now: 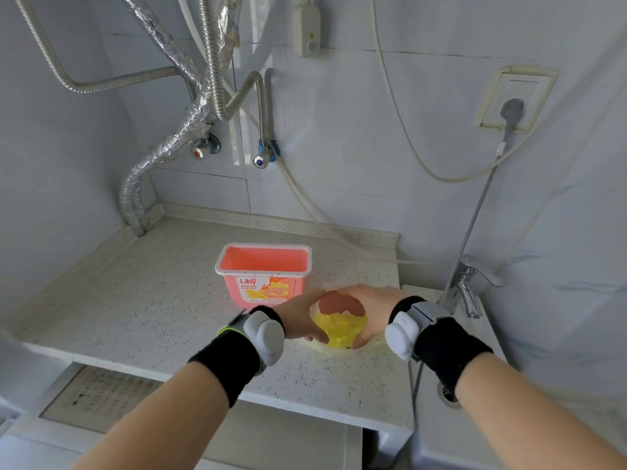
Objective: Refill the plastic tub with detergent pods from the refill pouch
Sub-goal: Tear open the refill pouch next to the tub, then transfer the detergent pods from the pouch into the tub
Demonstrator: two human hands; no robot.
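A pink plastic tub (264,266) stands open and upright on the speckled counter (152,300), its label facing me; I see nothing inside it. Just in front of it and to the right, the refill pouch (341,322) stands between my hands, yellow pods showing through its clear lower part below a reddish top. My left hand (300,320) grips the pouch's left side. My right hand (371,308) wraps round its right side and top. Both wrists wear black bands with white devices.
A sink basin (451,385) with a chrome tap (470,283) lies right of the counter. Hoses, foil-wrapped pipe and two valves hang on the tiled wall behind. A floor drain grate (101,398) lies below the counter's front edge.
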